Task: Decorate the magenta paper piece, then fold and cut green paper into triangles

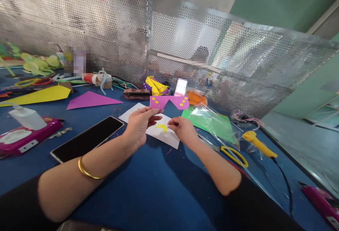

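Note:
My left hand [139,123] pinches the lower left of a pink paper cutout [181,102] between thumb and fingers. The cutout has two lobes with a notch between them, and small yellow paper pieces sit on both lobes. Below it lies a white sheet of paper [173,142] with a scatter of tiny yellow paper bits [161,128]. Over the sheet's right side, beside those bits, my right hand [182,128] has its thumb and fingertips pressed together. Whatever may be between them is too small to make out.
A black phone [90,139] lies to the left, near a purple power strip [50,128]. Scissors [234,155], a green sheet [212,123] under clear plastic and a yellow glue gun [259,144] are on the right. Yellow [45,95] and pink paper [91,100] lie behind. Perforated metal mesh [111,29] borders the table.

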Tool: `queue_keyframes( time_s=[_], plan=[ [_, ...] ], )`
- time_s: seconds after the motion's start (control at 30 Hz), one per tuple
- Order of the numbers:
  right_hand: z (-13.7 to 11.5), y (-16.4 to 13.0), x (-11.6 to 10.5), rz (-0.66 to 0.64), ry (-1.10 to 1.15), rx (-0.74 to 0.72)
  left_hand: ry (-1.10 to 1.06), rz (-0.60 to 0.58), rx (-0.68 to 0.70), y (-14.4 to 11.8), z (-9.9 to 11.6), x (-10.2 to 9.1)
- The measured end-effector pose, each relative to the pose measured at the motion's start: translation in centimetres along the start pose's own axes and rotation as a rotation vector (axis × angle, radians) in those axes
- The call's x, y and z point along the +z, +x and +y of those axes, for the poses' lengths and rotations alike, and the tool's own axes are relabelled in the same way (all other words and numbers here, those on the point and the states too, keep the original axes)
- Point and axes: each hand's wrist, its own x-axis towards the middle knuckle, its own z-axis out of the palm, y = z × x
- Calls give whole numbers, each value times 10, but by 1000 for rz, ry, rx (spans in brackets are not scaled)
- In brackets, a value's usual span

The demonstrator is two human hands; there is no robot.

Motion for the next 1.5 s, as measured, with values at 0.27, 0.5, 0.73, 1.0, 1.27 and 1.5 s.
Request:
queue_keyframes(
  time_s=[0.27,0.5,0.73,1.0,1.27,1.5],
  plan=[
    [28,26,37,-67,42,74,11,6,-40,1,-1,0],
    [23,21,39,-16,84,87,20,4,-83,-1,-3,1],
    [21,19,38,2,84,94,35,13,-107,0,-8,-1],
    [22,13,33,39,179,103,45,11,-139,0,-9,0],
    [10,-25,-1,48,254,-1,79,13,-125,-1,-12,1],
    [-19,-73,-28,82,595,52,144,-106,-152,-23,-20,11]
  ],
)
